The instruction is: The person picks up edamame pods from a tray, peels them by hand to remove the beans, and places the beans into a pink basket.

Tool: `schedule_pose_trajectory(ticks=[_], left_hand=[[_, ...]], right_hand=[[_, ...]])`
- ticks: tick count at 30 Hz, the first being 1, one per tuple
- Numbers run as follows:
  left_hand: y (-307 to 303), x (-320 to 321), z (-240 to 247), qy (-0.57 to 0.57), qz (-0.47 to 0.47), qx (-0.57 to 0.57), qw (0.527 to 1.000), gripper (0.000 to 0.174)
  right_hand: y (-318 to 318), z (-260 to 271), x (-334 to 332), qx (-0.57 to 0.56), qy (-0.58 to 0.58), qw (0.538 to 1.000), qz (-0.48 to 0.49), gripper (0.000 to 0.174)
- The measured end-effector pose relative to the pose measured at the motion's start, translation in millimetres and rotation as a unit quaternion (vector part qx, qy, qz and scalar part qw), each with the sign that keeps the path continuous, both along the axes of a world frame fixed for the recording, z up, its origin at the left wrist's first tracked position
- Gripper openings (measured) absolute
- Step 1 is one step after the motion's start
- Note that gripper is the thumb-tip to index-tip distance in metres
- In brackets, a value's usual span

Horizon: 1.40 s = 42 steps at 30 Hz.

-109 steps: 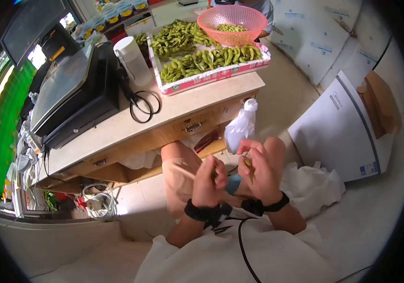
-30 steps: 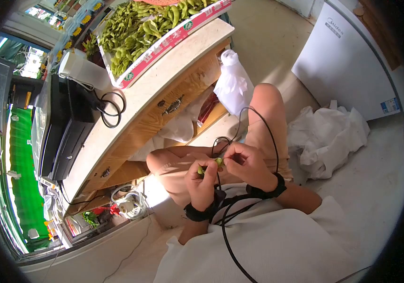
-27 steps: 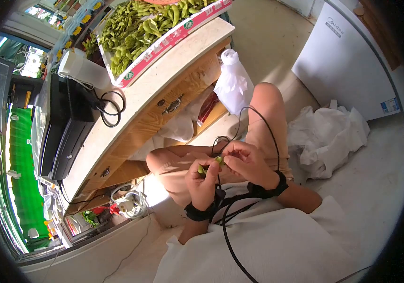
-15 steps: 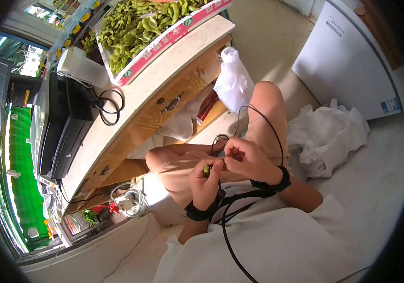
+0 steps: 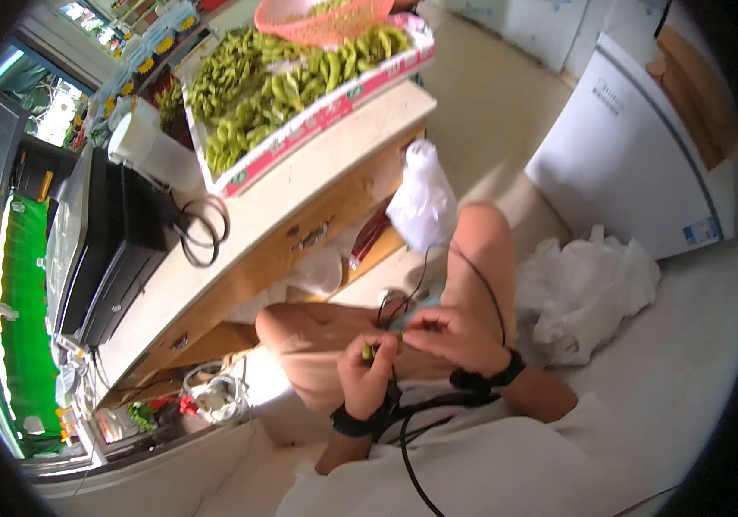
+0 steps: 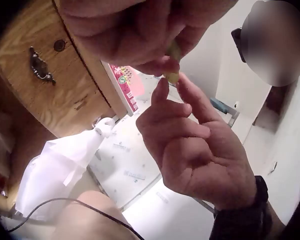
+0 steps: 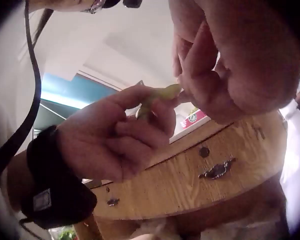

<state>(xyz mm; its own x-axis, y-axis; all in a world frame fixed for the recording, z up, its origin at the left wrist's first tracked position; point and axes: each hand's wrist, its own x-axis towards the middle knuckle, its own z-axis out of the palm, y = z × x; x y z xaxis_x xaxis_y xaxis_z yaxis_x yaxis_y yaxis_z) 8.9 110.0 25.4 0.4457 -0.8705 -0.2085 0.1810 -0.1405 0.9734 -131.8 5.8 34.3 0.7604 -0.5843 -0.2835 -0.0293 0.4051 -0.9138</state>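
A green soybean pod [image 7: 167, 92] lies between the two hands, which meet in front of the seated person's lap. The left hand [image 5: 364, 370] grips it with curled fingers, the thumb pressed along it in the right wrist view. At the pod's end, the thumb and index finger of the right hand [image 6: 195, 145] pinch the tip. The other right fingers are curled towards the palm. In the left wrist view the left hand covers most of the pod. Many more pods [image 5: 283, 90] fill a shallow pink-and-white box [image 5: 334, 110] on the counter.
A pink colander [image 5: 322, 26] with shelled beans overlaps the box's back edge. A white jug [image 5: 152, 148] and a black cash drawer [image 5: 123, 250] stand on the counter [image 5: 300, 181]. A white bag [image 5: 423, 202] hangs at its end. A black cable [image 5: 481, 289] crosses the knee.
The hands, apart 3.6 seconds ago, are now together at the pod. Over the last second they keep working there with small finger movements. The head view has tilted, bringing the colander back in.
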Motion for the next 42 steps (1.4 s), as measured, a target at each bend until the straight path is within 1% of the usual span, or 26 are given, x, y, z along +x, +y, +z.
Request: schedule_pose_trajectory(ticks=[1, 3, 5, 7, 9, 10, 11, 12, 13, 14, 15, 16, 17, 20, 22, 23, 25, 27, 29, 30, 31, 34, 37, 39, 41, 42], left_hand=[[-2.5, -0.5, -0.8, -0.002, -0.006, -0.006, 1.0, 0.011], [-9.4, -0.9, -8.0, -0.014, -0.022, -0.028, 0.999, 0.012], [-17.7, -6.3, -3.1, 0.043, 0.037, -0.048, 0.997, 0.017], [-17.9, 1.8, -11.4, 0.051, 0.017, -0.078, 0.995, 0.022], [-22.4, 4.7, -0.9, 0.191, 0.034, -0.075, 0.978, 0.023], [-25.2, 6.5, -8.3, 0.16, 0.034, -0.094, 0.982, 0.025], [-25.5, 7.7, -10.4, 0.161, 0.032, -0.101, 0.981, 0.025], [-26.7, 9.2, -9.1, 0.181, 0.041, -0.083, 0.979, 0.024], [-27.3, 10.6, -8.5, 0.2, 0.05, -0.064, 0.977, 0.024], [-27.7, 10.3, -9.1, 0.2, 0.058, -0.074, 0.975, 0.021], [-28.2, 10.8, -9.2, 0.2, 0.058, -0.08, 0.975, 0.021], [-28.0, 11.5, -9.0, 0.2, 0.06, -0.075, 0.975, 0.02], [-27.9, 12.1, -9.4, 0.201, 0.063, -0.07, 0.975, 0.019], [-26.3, 15.6, -10.7, 0.218, 0.075, -0.064, 0.971, 0.018], [-27.4, 16.3, -7.6, 0.21, 0.09, -0.057, 0.972, 0.018], [-26.7, 17.2, -7.7, 0.209, 0.092, -0.061, 0.972, 0.018], [-24.1, 19.2, -9.5, 0.205, 0.097, -0.052, 0.973, 0.018], [-26.2, 19.5, -9.8, 0.191, 0.12, -0.061, 0.972, 0.018], [-23.9, 21.1, -8.5, 0.191, 0.119, -0.053, 0.973, 0.019], [-22.1, 22.1, -8.0, 0.189, 0.121, -0.051, 0.973, 0.019], [-20.8, 23.1, -7.4, 0.189, 0.122, -0.051, 0.973, 0.019], [-18.4, 24.9, -8.9, 0.197, 0.122, -0.059, 0.971, 0.02], [-18.6, 24.8, -10.8, 0.203, 0.121, -0.062, 0.97, 0.02], [-19.1, 23.7, -11.3, 0.203, 0.12, -0.056, 0.97, 0.02], [-19.5, 22.7, -12.2, 0.184, 0.108, -0.061, 0.975, 0.022], [-20.0, 22.4, -12.3, 0.185, 0.109, -0.06, 0.975, 0.022]], right_hand=[[-1.0, -3.0, -0.6, 0.011, -0.005, 1.0, -0.002, 0.015], [-7.7, -13.4, -0.9, -0.024, -0.033, 0.999, -0.014, 0.015], [-20.6, -8.5, -1.9, -0.023, 0.0, 1.0, -0.018, 0.013], [-41.1, -2.3, -1.9, -0.034, -0.002, 0.999, -0.031, 0.015], [-71.4, 10.8, -1.9, -0.121, 0.012, 0.989, -0.084, 0.016], [-86.9, 19.6, 0.1, -0.105, 0.012, 0.988, -0.114, 0.017], [-111.9, 32.8, -3.5, -0.371, 0.188, 0.903, -0.105, 0.017], [-125.8, 34.2, 7.6, -0.187, 0.054, 0.964, -0.179, 0.016], [-148.7, 41.9, 19.3, -0.221, -0.036, 0.954, -0.199, 0.015], [-166.5, 65.6, 23.7, -0.21, -0.023, 0.959, -0.187, 0.015], [-188.4, 68.8, 31.8, -0.243, -0.028, 0.948, -0.202, 0.015], [-204.1, 83.8, 38.3, -0.204, -0.024, 0.954, -0.218, 0.015], [-219.8, 91.2, 47.9, -0.233, -0.025, 0.941, -0.243, 0.015], [-271.4, 97.6, 74.9, -0.267, -0.042, 0.929, -0.254, 0.018], [-304.0, 91.2, 98.0, -0.432, -0.093, 0.836, -0.325, 0.019], [-311.5, 91.0, 104.5, -0.434, -0.097, 0.836, -0.322, 0.019], [-313.7, 102.1, 118.5, -0.515, -0.012, 0.774, -0.368, 0.019], [-310.8, 105.6, 126.8, -0.538, 0.016, 0.765, -0.354, 0.015], [-311.2, 102.2, 131.5, -0.758, 0.045, 0.562, -0.329, 0.011], [-306.3, 101.2, 130.2, -0.745, 0.099, 0.599, -0.278, 0.011], [-302.9, 100.7, 128.5, -0.744, 0.097, 0.6, -0.277, 0.011], [-292.7, 106.5, 120.0, -0.759, 0.165, 0.594, -0.211, 0.013], [-293.1, 103.5, 113.0, -0.746, 0.153, 0.609, -0.223, 0.008], [-287.7, 104.8, 105.7, -0.742, 0.133, 0.614, -0.236, 0.012], [-277.3, 106.5, 97.8, -0.712, 0.067, 0.652, -0.25, 0.015], [-254.8, 115.7, 91.9, -0.671, 0.098, 0.697, -0.234, 0.013]])
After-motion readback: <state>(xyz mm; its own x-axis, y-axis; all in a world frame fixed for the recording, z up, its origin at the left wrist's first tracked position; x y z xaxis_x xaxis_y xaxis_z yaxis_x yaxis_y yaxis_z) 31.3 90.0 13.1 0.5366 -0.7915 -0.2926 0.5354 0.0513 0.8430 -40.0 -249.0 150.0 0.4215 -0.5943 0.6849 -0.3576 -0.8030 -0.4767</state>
